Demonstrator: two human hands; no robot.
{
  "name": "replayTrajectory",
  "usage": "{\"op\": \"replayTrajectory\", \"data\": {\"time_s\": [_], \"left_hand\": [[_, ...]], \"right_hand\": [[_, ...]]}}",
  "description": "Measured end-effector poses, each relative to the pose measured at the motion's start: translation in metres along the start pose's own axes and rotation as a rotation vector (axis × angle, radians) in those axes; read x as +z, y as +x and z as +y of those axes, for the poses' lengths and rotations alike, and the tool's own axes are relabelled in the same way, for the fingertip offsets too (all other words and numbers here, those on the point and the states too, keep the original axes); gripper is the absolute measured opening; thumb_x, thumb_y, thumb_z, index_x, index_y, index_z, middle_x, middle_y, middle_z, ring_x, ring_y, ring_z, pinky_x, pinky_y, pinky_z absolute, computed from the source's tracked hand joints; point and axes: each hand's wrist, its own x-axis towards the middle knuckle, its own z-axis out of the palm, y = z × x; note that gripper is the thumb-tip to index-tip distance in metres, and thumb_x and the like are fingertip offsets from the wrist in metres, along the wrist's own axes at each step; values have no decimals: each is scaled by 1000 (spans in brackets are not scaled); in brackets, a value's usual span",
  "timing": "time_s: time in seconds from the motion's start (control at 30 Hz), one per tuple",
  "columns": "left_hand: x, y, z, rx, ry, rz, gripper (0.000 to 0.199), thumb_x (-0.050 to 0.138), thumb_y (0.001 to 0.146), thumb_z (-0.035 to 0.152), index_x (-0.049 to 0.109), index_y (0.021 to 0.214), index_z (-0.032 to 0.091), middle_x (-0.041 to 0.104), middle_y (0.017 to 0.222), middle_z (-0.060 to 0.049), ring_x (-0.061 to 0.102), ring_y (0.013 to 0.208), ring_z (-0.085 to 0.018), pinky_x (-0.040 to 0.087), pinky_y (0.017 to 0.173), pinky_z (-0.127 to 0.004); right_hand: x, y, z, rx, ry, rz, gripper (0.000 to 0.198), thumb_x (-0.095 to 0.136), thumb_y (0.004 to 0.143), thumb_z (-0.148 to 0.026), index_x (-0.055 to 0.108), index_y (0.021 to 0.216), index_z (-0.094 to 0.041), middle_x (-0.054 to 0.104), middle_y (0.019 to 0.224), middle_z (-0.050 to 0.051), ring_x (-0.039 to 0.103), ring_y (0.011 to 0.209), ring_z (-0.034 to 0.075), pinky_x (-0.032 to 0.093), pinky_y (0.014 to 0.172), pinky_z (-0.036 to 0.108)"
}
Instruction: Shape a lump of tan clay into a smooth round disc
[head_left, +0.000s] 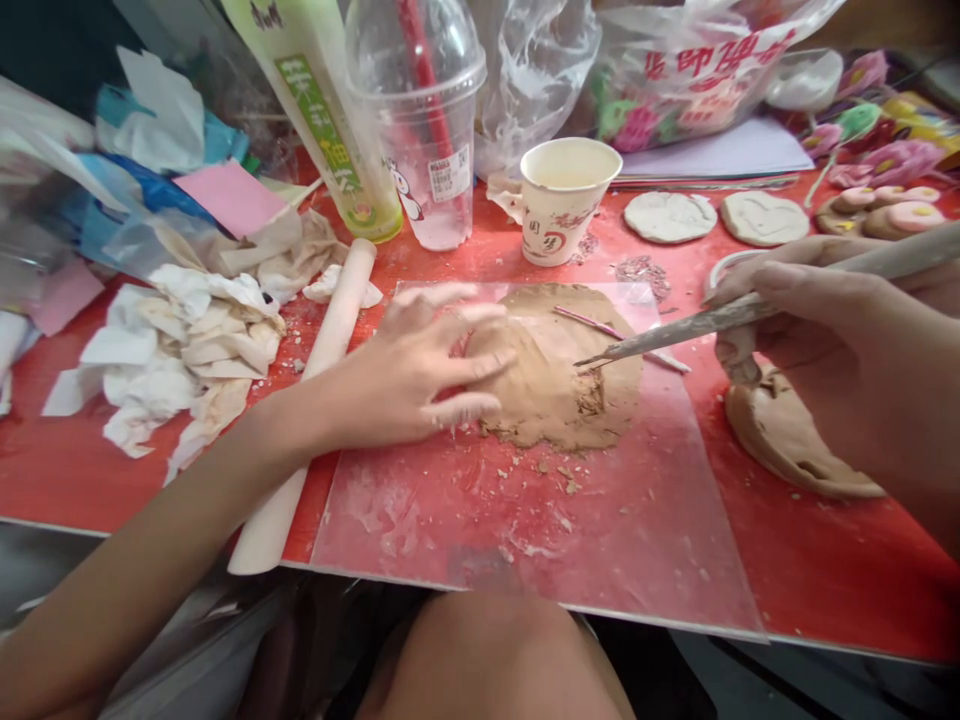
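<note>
A flattened slab of brown clay [540, 380] lies on a clear plastic sheet [420, 510]. My left hand [431, 365] rests with spread fingers on the slab's left edge. My right hand [847, 350] grips a clay-smeared modelling tool [697, 320], its thin tip at the slab near a rough, scratched patch [589, 392]. A slim pink-and-white stick [622, 335] lies across the upper right of the slab. Behind my right hand, partly hidden, is a shaped brown clay piece [795, 450].
A rolling pin [330, 330] lies left of the sheet, beside crumpled tissues [195, 350]. A paper cup [566, 205], a plastic cup [442, 190] and a tall bottle [330, 120] stand behind. Two pale clay discs [670, 216] lie at the back right. Clay crumbs [562, 475] dot the sheet.
</note>
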Motion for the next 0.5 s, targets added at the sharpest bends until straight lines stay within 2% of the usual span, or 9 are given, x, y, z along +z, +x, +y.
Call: {"op": "replayTrajectory", "data": {"time_s": [0.1, 0.2, 0.3, 0.43, 0.5], "left_hand": [[2, 1, 3, 113, -39, -40, 41, 35, 92, 50, 52, 126, 35, 30, 149, -2, 18, 138, -30, 17, 109, -53], [5, 3, 4, -11, 27, 25, 39, 32, 95, 44, 53, 126, 36, 29, 149, -2, 16, 139, -31, 11, 109, -56], [7, 5, 6, -115, 65, 56, 46, 28, 94, 47, 53, 127, 27, 29, 149, -7, 17, 138, -34, 14, 109, -56], [6, 6, 11, 72, 3, 0, 58, 29, 89, 61, 48, 132, 27, 24, 151, -6, 15, 138, -33, 14, 109, -53], [7, 9, 9, 62, 2, 16, 50, 28, 91, 57, 50, 129, 33, 25, 151, -3, 14, 139, -32, 10, 110, -54]], "right_hand": [[1, 0, 0, -11, -13, -8, 18, 62, 77, -17, 63, 60, -13, 59, 72, 3, 55, 54, 6, 43, 41, 18], [1, -1, 0, -1, -14, -1, 14, 62, 78, -18, 64, 64, -14, 59, 72, 3, 54, 54, 7, 41, 39, 18], [1, 0, 0, 8, 0, 8, 11, 62, 77, -17, 65, 68, -14, 59, 71, 4, 54, 53, 7, 42, 38, 19], [2, 0, 0, 1, 8, 3, 12, 61, 77, -16, 65, 67, -14, 59, 70, 3, 53, 51, 8, 42, 38, 20], [2, 0, 0, -9, 9, 0, 13, 61, 78, -15, 65, 66, -14, 58, 69, 3, 54, 52, 8, 41, 38, 20]]}}
